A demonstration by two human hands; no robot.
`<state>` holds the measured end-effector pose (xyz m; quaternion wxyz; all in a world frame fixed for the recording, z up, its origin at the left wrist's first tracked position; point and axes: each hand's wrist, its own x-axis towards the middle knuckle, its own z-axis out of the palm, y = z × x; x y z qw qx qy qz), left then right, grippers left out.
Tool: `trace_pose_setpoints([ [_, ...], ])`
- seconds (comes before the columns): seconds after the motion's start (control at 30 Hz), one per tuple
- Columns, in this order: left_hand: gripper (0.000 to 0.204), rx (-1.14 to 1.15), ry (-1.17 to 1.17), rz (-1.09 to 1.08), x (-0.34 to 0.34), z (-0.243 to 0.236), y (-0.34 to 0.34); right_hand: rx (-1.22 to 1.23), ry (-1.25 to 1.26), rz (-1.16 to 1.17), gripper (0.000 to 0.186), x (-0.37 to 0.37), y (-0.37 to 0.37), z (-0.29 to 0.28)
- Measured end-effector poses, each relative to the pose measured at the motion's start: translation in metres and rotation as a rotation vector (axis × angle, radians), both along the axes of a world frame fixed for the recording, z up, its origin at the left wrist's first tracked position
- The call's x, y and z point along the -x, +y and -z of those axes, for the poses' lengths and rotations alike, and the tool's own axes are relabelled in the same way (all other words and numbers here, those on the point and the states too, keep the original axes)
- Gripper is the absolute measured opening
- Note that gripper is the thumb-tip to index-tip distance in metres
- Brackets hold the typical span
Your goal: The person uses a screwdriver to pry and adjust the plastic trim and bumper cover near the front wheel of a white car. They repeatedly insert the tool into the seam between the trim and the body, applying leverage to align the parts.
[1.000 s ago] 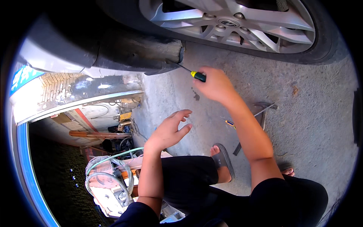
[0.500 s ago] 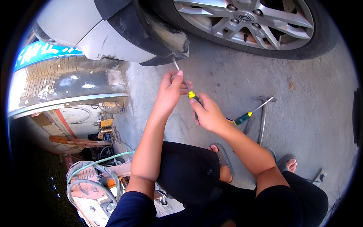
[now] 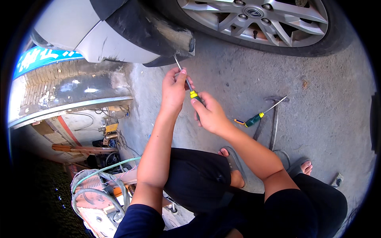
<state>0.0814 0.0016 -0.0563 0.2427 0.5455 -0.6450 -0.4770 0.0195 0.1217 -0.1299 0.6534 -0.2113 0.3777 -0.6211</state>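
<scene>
The right hand (image 3: 210, 115) is closed around the yellow-and-black handle of a thin metal-shafted screwdriver (image 3: 186, 81), while the left hand (image 3: 173, 88) pinches its shaft. The tip points up at the torn black plastic edge of the silver car's bumper (image 3: 174, 39). A second, green-handled screwdriver (image 3: 258, 116) lies on the grey concrete floor (image 3: 317, 99).

The screwdriver (image 3: 189, 88) handle is mostly hidden inside the right hand (image 3: 210, 115); its tip vanishes under the dark bumper edge (image 3: 174, 37). The wheel (image 3: 262, 20) is cut off at the top.
</scene>
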Motion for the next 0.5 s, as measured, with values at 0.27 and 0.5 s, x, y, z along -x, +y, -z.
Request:
trace_pose_setpoints([
  [0.27,0.03,-0.039,-0.071,0.02,-0.002,0.002,-0.009,0.103,0.238,0.13,0.035,0.001,-0.017,0.022],
  [0.5,0.038,-0.079,-0.195,0.052,0.0,-0.002,0.007,0.263,0.639,0.191,0.034,0.038,-0.039,0.094],
])
